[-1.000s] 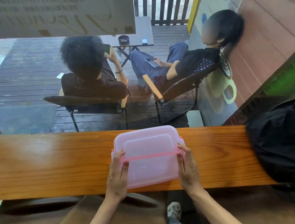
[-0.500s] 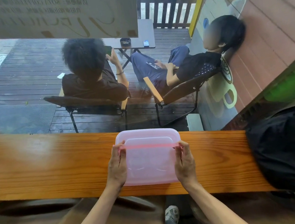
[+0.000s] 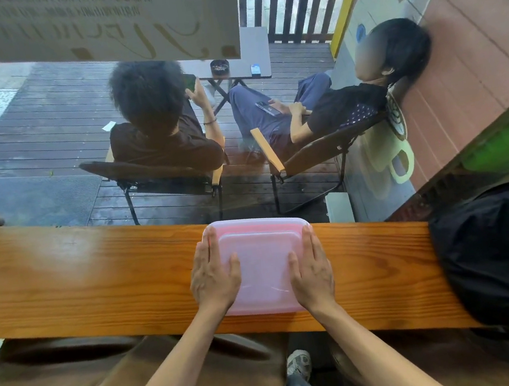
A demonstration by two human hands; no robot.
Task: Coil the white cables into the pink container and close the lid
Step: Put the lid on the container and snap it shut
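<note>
The pink container (image 3: 263, 265) rests on the wooden counter (image 3: 81, 278) in front of me, with its translucent pink lid lying flat over it. My left hand (image 3: 213, 273) lies flat on the lid's left side, fingers stretched toward the far edge. Flat on the lid's right side is my right hand (image 3: 312, 269). Both palms press down on the lid. No white cable shows; the lid hides the inside of the container.
A black bag (image 3: 497, 252) sits on the counter's right end, close to the container. A window pane stands just behind the counter; two people sit on chairs outside. Brown stools (image 3: 174, 382) are below the counter's near edge.
The lid went from tilted open over the container to lying flat on it. Both hands moved from gripping the lid's side edges to resting flat on top.
</note>
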